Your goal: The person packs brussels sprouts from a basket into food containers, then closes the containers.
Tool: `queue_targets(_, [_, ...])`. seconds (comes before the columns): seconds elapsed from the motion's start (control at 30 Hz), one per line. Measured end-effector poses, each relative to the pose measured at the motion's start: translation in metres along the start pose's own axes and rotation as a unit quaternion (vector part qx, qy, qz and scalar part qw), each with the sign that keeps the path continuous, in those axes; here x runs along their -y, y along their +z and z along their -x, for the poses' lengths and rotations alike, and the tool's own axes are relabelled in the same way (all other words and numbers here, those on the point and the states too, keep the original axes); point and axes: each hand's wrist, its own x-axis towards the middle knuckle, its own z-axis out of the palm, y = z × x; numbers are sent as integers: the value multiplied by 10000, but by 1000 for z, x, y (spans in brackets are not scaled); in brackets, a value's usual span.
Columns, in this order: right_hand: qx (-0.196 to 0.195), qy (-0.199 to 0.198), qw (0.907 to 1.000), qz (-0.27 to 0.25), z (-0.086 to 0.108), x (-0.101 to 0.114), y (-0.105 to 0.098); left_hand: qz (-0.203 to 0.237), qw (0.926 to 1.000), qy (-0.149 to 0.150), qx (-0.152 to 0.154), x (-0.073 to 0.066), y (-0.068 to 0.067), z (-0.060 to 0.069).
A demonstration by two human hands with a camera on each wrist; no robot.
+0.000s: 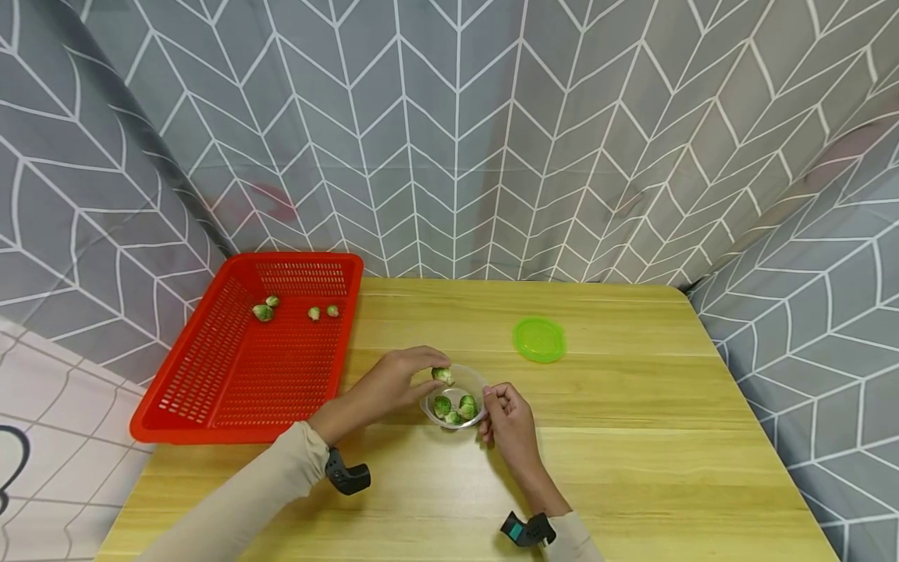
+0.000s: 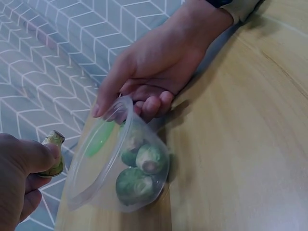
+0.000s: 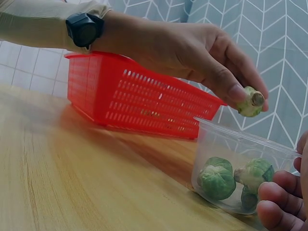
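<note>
A Brussels sprout (image 3: 250,102) is pinched between the thumb and fingers of my left hand (image 1: 395,384), just above the rim of a clear plastic tub (image 1: 430,407). Inside the tub lie several more Brussels sprouts (image 2: 135,186), seen through its wall in both wrist views. My right hand (image 1: 513,425) grips the tub's rim at its right side, thumb on top and the other fingers curled below. The tub stands on the wooden table (image 1: 632,437).
A red perforated basket (image 1: 281,375) stands at the left, with several Brussels sprouts (image 1: 263,313) near its far end. A green round lid (image 1: 539,339) lies flat beyond the tub, to the right. Patterned curtains (image 1: 449,140) hang behind the table.
</note>
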Motion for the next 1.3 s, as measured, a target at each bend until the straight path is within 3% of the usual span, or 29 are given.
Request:
queue_targets(0.5, [93,198,9998,11,-1,3,-2,-389,9957,67,842,-10,19,-6])
queue_targets(0.8, [156,206,9997,-23,10,31,2,-1004,9874,226,1204,-8,30,-11])
queue_targets(1.3, [172,205,9996,-19,10,31,1,-1690,9745,362,1428,-13,34,-16])
